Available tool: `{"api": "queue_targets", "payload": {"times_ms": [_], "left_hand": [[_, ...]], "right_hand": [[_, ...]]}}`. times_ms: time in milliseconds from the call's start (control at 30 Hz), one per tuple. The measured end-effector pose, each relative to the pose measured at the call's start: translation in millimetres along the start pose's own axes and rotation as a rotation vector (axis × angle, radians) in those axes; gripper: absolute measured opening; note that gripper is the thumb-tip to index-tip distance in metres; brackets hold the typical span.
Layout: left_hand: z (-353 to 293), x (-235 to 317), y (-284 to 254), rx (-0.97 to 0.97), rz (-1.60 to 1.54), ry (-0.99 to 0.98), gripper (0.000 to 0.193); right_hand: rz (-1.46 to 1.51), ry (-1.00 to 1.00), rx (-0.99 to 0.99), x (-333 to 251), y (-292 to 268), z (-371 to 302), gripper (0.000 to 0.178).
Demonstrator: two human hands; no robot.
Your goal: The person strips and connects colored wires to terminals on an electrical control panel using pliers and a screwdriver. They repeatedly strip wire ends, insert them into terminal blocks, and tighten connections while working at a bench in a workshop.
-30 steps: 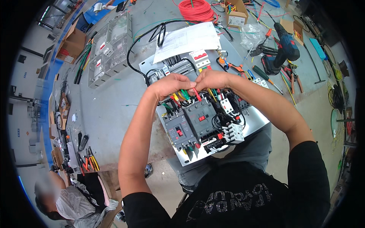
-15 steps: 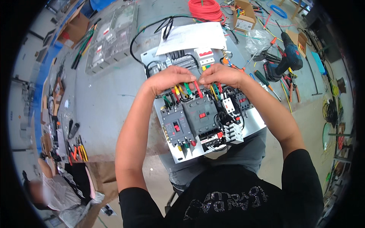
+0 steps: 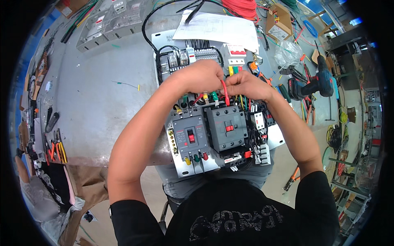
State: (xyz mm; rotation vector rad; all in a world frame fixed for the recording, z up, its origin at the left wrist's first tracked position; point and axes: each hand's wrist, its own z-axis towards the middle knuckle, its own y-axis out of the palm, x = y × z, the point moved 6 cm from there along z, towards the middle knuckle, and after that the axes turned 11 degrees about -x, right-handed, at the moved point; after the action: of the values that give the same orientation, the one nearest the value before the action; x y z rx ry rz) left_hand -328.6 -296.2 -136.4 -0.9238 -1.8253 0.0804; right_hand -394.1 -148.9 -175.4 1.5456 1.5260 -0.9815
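My left hand (image 3: 205, 76) is closed, its curled fingertips at the upper end of a thick red wire (image 3: 226, 96). From the other side my right hand (image 3: 247, 87) pinches at the same wire; the exact grip is partly hidden by the fingers. The wire runs down to the top of a dark grey contactor (image 3: 227, 138) with a red middle tab. Left of the contactor sits a grey circuit breaker (image 3: 179, 127) with a red switch. Both are mounted on a metal plate (image 3: 184, 169). Yellow and green sleeved wires (image 3: 214, 96) stand behind them.
Behind my hands are a terminal strip (image 3: 207, 53), a white breaker (image 3: 234, 51) and a paper sheet (image 3: 217, 28). A cordless drill (image 3: 322, 84) and a screwdriver (image 3: 284, 93) lie at the right. Pliers (image 3: 57, 147) are at the left table edge, clear plastic housings (image 3: 119, 20) at the far left.
The view has shifted, and the plate appears slightly turned and lower. Both hands stay together at the red wire; my left fingers are curled more tightly.
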Motion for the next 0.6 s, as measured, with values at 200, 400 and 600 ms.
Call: {"api": "queue_targets", "payload": {"times_ms": [200,400,600], "left_hand": [[-10.3,8.9,2.7,0.212,0.110,0.066,0.019],[-13.8,3.9,-4.4,0.160,0.071,0.048,0.019],[-9.5,4.3,-2.0,0.142,0.063,0.058,0.018]], "right_hand": [[0.057,-0.009,0.019,-3.0,0.2,-1.5,0.019],[-0.066,0.046,-0.061,-9.8,-7.5,0.1,0.021],[-0.138,0.078,-0.187,-15.5,-9.6,6.9,0.023]]}}
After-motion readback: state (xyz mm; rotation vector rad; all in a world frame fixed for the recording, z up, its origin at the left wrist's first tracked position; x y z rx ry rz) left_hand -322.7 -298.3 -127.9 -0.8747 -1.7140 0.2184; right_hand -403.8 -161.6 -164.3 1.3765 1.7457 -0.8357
